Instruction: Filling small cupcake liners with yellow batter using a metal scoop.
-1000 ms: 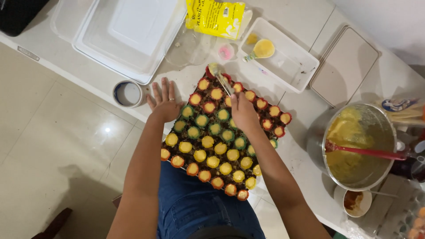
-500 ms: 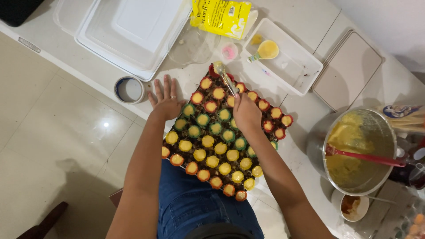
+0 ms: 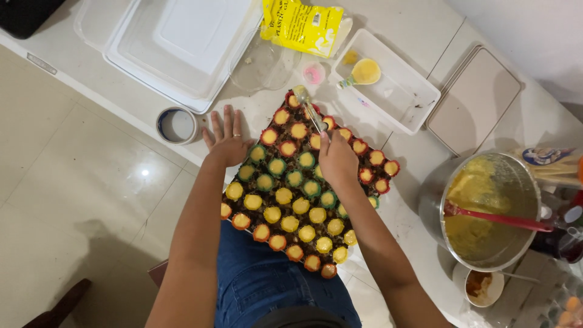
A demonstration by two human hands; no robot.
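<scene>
Top-down view, worktop w/ baking set-up. Large white lidded box (image 3: 176,42) at the far left corner of the counter (image 3: 437,24); steel pot (image 3: 489,209) of yellow batter w/ red spatula (image 3: 498,220) at the right edge. Dark tray (image 3: 303,185) of small paper cups (red, green, yellow rims) overhangs the near edge, most cups showing yellow batter. White tub (image 3: 388,82) behind the tray, yellow bag (image 3: 303,24) at the far edge, roll of tape (image 3: 176,124) just left of the tray.

Left hand (image 3: 228,140): flat, fingers spread wide, pressing the tray's left far corner, holding nothing. Right hand (image 3: 337,158): closed round a spoon (image 3: 310,109), bowl over the tray's far corner cup.

Step, as judged: filling the last far-corner cups. Next move calls for a level spoon and a slow tip into the cup, the tray kept steady.
</scene>
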